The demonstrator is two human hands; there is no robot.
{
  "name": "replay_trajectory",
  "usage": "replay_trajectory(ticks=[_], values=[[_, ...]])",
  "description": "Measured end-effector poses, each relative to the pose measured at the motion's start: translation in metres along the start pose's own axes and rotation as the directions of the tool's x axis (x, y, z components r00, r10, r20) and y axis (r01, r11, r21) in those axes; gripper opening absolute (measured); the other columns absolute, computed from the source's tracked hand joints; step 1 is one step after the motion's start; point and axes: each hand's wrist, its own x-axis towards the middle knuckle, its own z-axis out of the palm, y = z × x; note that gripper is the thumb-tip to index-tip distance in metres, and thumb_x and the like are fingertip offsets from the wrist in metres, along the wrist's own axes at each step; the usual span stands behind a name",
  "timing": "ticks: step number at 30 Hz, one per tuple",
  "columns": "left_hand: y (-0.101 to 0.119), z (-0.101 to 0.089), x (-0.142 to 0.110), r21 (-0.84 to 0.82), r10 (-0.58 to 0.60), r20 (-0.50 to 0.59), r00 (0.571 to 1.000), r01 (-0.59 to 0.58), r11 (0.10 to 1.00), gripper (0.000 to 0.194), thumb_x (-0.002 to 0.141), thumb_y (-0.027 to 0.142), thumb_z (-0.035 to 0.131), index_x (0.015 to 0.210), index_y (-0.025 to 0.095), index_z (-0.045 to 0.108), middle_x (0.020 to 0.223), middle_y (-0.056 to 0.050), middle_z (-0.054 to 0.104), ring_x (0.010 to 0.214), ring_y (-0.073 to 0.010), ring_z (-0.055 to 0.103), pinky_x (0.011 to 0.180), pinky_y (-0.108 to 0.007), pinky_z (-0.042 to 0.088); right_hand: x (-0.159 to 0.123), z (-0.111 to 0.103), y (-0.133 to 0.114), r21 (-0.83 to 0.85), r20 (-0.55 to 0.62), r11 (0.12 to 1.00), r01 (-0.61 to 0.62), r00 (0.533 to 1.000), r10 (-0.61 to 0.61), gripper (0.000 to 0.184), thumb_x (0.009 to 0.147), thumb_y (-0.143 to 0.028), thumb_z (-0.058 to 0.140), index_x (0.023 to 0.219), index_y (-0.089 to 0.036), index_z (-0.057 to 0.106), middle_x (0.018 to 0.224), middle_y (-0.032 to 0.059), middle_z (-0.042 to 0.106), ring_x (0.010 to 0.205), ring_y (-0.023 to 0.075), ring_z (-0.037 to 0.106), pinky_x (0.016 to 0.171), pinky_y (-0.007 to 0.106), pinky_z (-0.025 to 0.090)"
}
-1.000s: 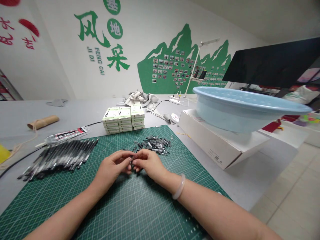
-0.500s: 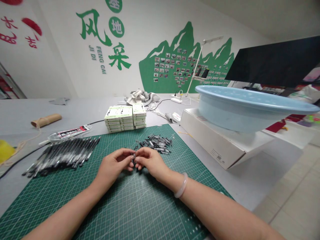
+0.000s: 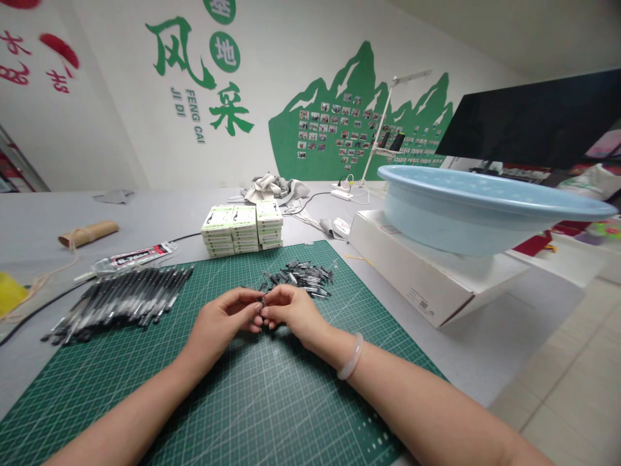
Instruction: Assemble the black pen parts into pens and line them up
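Over the green cutting mat [image 3: 262, 408], my left hand [image 3: 226, 320] and my right hand [image 3: 295, 312] meet fingertip to fingertip. Both are closed in a pinch around a small dark pen part [image 3: 262, 302], mostly covered by the fingers. Just beyond my right hand lies a loose pile of black and clear pen parts [image 3: 308, 278]. To the left, a row of black and clear pens [image 3: 130, 298] lies side by side, partly on the mat. A pale bracelet [image 3: 351, 357] circles my right wrist.
Stacked small white-green boxes [image 3: 242, 230] stand at the mat's far edge. On the right, a blue basin [image 3: 451, 213] rests on a white carton [image 3: 412, 278]. A plastic packet [image 3: 136, 257], a brown roll [image 3: 88, 233] and a black cable lie at left; grey cloth [image 3: 276, 189] is behind.
Almost nothing differs. My fingers have shifted very slightly around the small part, and the view has moved a little.
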Motion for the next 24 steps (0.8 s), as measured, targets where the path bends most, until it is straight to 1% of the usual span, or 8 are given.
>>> replay_trajectory(ticks=[4,6,9,11,13,18,21,24], values=[[-0.0012,-0.0004,-0.0005,-0.017,0.025,0.016,1.000,-0.025,1.000,0.034,0.075,0.044,0.072,0.098,0.018,0.070,0.077,-0.004,0.073,0.068,-0.0203,0.069,0.063,-0.031,0.058,-0.0008,0.0001,-0.0017,0.003,0.019,1.000,-0.007,1.000,0.007,0.026,0.058,-0.022,0.077,0.078,-0.015,0.062,0.062,-0.0029,0.068,0.053,0.0095,0.059,0.055,0.023,0.047],[-0.0008,-0.0008,-0.0006,-0.032,0.018,0.022,1.000,-0.018,0.999,0.032,0.075,0.043,0.072,0.096,0.018,0.070,0.077,-0.004,0.072,0.069,-0.0202,0.069,0.062,-0.031,0.058,-0.0013,0.0003,-0.0017,0.007,0.035,1.000,-0.001,0.999,0.001,0.025,0.059,-0.022,0.077,0.078,-0.015,0.062,0.063,-0.0024,0.068,0.052,0.0092,0.059,0.055,0.023,0.047],[-0.0001,-0.0022,0.0002,-0.035,0.014,-0.032,0.999,-0.015,0.999,0.032,0.074,0.042,0.074,0.092,0.017,0.069,0.078,-0.004,0.070,0.070,-0.0192,0.067,0.059,-0.028,0.057,-0.0017,0.0004,-0.0012,0.018,0.027,1.000,0.003,1.000,-0.003,0.027,0.058,-0.023,0.079,0.078,-0.015,0.063,0.065,-0.0018,0.068,0.053,0.0097,0.060,0.056,0.024,0.049],[-0.0008,-0.0038,0.0016,-0.033,0.016,-0.088,0.996,-0.019,0.999,0.033,0.072,0.042,0.075,0.091,0.016,0.069,0.083,-0.005,0.070,0.069,-0.0179,0.066,0.057,-0.026,0.055,-0.0017,0.0003,-0.0004,0.020,0.004,1.000,0.002,1.000,-0.002,0.028,0.057,-0.025,0.081,0.077,-0.015,0.063,0.065,-0.0019,0.068,0.054,0.0105,0.061,0.058,0.026,0.050],[-0.0026,-0.0056,0.0034,-0.040,0.011,-0.119,0.993,-0.016,0.999,0.035,0.071,0.043,0.076,0.091,0.015,0.070,0.087,-0.005,0.069,0.070,-0.0171,0.065,0.057,-0.025,0.054,-0.0018,0.0002,0.0003,0.012,-0.012,1.000,-0.002,1.000,0.002,0.030,0.056,-0.026,0.082,0.077,-0.015,0.064,0.063,-0.0020,0.067,0.055,0.0113,0.062,0.059,0.026,0.051],[-0.0066,-0.0074,0.0061,-0.073,-0.014,-0.099,0.995,0.006,0.997,0.035,0.067,0.043,0.079,0.090,0.018,0.071,0.087,-0.003,0.071,0.073,-0.0181,0.067,0.061,-0.028,0.055,-0.0027,0.0004,0.0008,0.000,-0.022,1.000,-0.015,1.000,0.015,0.030,0.056,-0.026,0.082,0.078,-0.014,0.065,0.060,-0.0019,0.066,0.053,0.0118,0.062,0.057,0.025,0.050],[-0.0064,-0.0067,0.0060,-0.075,-0.009,-0.088,0.996,0.002,0.997,0.033,0.067,0.040,0.080,0.089,0.018,0.072,0.086,-0.003,0.072,0.076,-0.0190,0.067,0.063,-0.028,0.056,-0.0030,0.0011,0.0008,0.003,-0.013,1.000,-0.009,1.000,0.010,0.030,0.056,-0.025,0.082,0.076,-0.013,0.064,0.062,-0.0008,0.067,0.053,0.0118,0.062,0.057,0.025,0.050],[-0.0052,-0.0056,0.0049,-0.059,0.003,-0.082,0.997,-0.008,0.998,0.030,0.068,0.038,0.080,0.088,0.017,0.072,0.084,-0.003,0.072,0.074,-0.0180,0.066,0.063,-0.027,0.055,-0.0021,0.0016,0.0017,-0.010,-0.020,1.000,-0.002,1.000,0.001,0.027,0.057,-0.023,0.080,0.075,-0.014,0.064,0.062,-0.0016,0.066,0.053,0.0117,0.062,0.057,0.026,0.050]])
